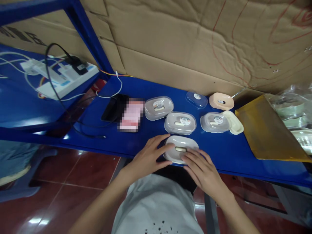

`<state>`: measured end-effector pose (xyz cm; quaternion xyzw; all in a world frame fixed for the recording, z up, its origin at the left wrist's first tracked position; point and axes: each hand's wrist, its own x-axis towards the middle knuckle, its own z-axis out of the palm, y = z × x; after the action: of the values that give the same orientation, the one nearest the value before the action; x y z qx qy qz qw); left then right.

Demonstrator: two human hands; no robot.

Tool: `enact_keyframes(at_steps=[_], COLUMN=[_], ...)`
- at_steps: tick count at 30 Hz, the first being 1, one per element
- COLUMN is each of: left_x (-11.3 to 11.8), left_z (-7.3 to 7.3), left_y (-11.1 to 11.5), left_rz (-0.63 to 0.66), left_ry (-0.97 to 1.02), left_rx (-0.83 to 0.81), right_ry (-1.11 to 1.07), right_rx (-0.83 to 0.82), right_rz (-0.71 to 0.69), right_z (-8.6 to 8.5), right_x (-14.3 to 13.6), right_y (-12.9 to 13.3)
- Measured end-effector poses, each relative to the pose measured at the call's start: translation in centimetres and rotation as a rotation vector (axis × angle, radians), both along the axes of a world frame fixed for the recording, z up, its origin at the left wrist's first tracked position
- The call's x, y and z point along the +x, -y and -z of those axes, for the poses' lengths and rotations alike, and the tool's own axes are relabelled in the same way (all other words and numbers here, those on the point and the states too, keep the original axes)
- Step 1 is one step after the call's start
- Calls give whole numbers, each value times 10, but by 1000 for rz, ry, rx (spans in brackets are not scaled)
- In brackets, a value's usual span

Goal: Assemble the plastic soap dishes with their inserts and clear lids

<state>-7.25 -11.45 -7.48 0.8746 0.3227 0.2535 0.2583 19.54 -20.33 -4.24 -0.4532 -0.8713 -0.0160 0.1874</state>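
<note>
A white oval box with a clear lid [180,142] lies at the front edge of the blue table. My left hand [154,154] touches its left side, thumb and fingers spread apart around that end. On its right side rests my right hand [198,164], fingers extended over the lid and rim. Neither hand is closed round the box. Just behind it is a similar lidded box [180,123] with a round sticker; another [159,108] stands further back left, and a third [214,122] to the right overlaps a cream tray [235,123].
A clear lid [196,99] and a peach box [221,101] lie at the back. Phones [114,107] are on the left, near cables and a power strip [68,83]. At the right stands a yellowish carton [275,130] beside bagged dishes. Cardboard lines the rear.
</note>
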Motion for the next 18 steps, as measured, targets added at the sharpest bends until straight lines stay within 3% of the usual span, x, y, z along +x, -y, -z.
enact_keyframes(at_steps=[13, 15, 18], left_x=[2, 3, 4], left_z=[3, 4, 4], left_y=[0, 1, 1], left_rz=[8, 11, 1], left_ry=[-52, -68, -79], left_rx=[121, 153, 150], right_ry=[-82, -70, -92], right_rx=[106, 82, 55], right_rz=[-4, -19, -76], right_z=[31, 27, 3], right_x=[3, 4, 19], right_y=[6, 6, -10])
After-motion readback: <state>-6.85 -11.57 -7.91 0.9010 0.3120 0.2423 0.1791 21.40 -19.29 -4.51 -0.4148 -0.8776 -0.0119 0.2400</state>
